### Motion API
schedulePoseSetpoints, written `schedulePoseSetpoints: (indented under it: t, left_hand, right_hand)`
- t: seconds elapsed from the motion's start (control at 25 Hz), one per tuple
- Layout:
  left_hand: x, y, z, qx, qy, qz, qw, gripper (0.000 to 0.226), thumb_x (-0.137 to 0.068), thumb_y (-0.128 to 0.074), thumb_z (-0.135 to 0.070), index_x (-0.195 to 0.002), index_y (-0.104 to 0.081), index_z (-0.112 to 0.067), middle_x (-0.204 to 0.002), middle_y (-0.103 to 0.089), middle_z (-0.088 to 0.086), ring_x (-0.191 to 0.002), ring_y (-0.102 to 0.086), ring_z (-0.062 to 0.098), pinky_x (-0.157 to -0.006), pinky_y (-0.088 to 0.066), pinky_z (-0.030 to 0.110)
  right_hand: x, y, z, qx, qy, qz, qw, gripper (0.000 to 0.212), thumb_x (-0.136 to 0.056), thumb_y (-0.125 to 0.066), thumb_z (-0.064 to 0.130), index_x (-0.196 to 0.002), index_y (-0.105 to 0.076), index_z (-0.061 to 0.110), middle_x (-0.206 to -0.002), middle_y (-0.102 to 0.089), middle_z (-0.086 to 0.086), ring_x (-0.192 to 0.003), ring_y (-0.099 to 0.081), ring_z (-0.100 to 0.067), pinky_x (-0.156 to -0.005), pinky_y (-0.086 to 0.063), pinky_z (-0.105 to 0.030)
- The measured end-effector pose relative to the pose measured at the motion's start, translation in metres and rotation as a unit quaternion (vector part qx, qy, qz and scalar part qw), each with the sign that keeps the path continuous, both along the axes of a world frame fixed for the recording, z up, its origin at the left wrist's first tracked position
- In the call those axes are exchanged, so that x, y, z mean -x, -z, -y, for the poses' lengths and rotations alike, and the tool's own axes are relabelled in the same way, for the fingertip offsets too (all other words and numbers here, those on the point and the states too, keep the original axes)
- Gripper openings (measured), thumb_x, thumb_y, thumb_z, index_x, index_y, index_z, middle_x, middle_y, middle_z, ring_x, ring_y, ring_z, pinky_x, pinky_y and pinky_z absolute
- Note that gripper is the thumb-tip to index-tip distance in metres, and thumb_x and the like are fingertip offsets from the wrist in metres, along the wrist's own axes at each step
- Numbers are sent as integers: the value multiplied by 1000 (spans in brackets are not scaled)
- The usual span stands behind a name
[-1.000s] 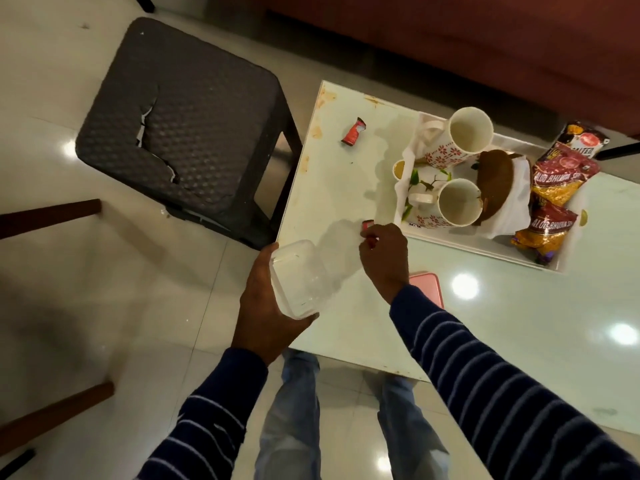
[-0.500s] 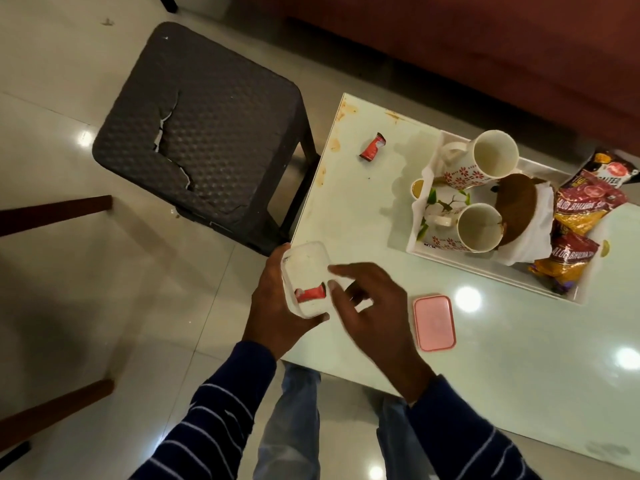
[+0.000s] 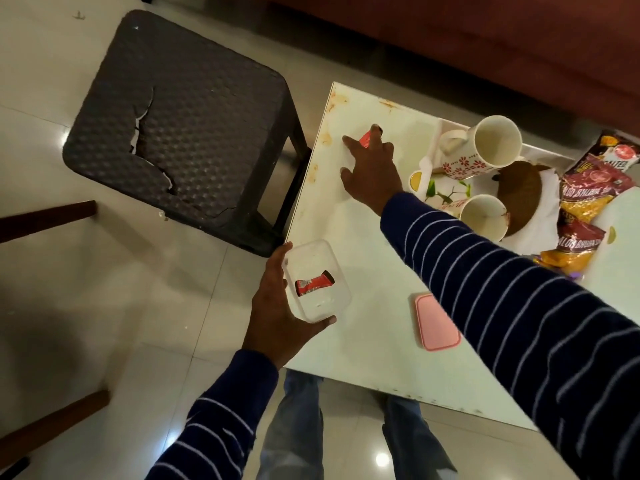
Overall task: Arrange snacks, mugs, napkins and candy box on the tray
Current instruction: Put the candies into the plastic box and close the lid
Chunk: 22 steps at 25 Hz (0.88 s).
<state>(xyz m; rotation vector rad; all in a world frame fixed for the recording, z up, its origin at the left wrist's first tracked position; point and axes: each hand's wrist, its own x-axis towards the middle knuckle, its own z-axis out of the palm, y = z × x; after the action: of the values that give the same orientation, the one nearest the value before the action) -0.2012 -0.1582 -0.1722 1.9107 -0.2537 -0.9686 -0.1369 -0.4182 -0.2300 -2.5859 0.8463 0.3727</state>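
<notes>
The person's left hand (image 3: 277,306) holds a clear plastic candy box (image 3: 317,280) just off the near-left corner of the counter (image 3: 363,271), fingers and thumb curled round its sides, with one red-wrapped candy (image 3: 313,281) lying inside. The right hand (image 3: 372,168) reaches across to the far-left part of the counter, its grip at a second red candy (image 3: 365,140); the fingertips sit on the wrapper, though whether they already pinch it or only touch it cannot be told, and the other fingers are spread. To do this step well, the person would probably close thumb and forefinger on the wrapper's ends, lift it straight up, and carry it back over the open box without brushing the tray's corner just to the right. Keeping the box level and close to the counter edge should shorten the carry and stop the first candy sliding out. The pink lid (image 3: 437,322) lies flat on the counter near the right forearm, ready for closing the box. The white tray (image 3: 429,164) already bears two floral mugs (image 3: 485,147), a white napkin (image 3: 533,233) under a brown round thing, and snack packets (image 3: 588,199) along its far side. The counter is glossy white with rust-coloured stains near its far-left edge. Beside it stands a dark plastic stool (image 3: 194,123) with a cracked seat, on a pale tiled floor (image 3: 104,306) that reflects ceiling lights; a reddish-brown sofa (image 3: 485,39) runs behind.
</notes>
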Motion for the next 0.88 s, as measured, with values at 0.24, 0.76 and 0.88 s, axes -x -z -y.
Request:
schedulePoseSetpoints:
  t: [0.24, 0.76, 0.88]
  left_hand:
    - [-4, 4, 7, -4, 9, -21, 1000, 98, -65, -81, -46, -144, -27, -22, -138, -46, -9, -122, -49, 7, -105, -47, 33]
    - [62, -22, 59, 0, 93, 24, 995, 109, -48, -95, -31, -136, -30, -40, -128, -42, -32, -116, -44, -20, -83, -41, -3]
    - [98, -36, 83, -19, 135, 41, 990, 118, -38, -95, -48, -137, -32, -43, -130, -49, -29, -115, -54, -3, -86, -50, 11]
  right_hand:
    - [48, -12, -13, -12, 43, 122, 992, 19, -95, -54, 9, -107, -68, 5, -112, -62, -12, -106, -56, -29, -92, -45, -33]
    - [263, -115, -75, -37, 103, 365, 925, 15, -89, -65, 14, -98, -74, 7, -98, -73, -3, -99, -61, -12, -95, -45, -24]
    - [347, -114, -7, 48, 185, 358, 914, 14, -88, -66, 11, -100, -73, 13, -98, -69, 5, -96, -61, -12, -90, -45, -22]
